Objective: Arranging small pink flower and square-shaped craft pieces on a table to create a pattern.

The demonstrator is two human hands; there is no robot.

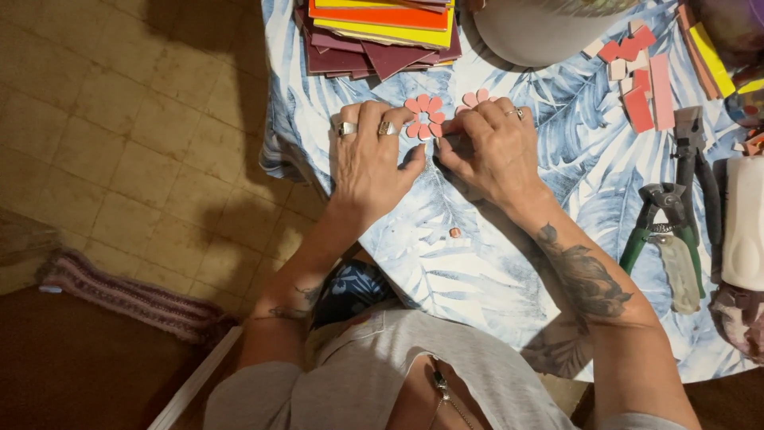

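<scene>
Tan tiled floor [143, 143], striped rug [127, 296], leaf-print tablecloth [493, 271]

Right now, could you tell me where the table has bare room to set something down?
The tablecloth is bare between the hands and the near edge, left of the green-handled pliers. It is crowded by the tile stack and red tile pieces.
</scene>
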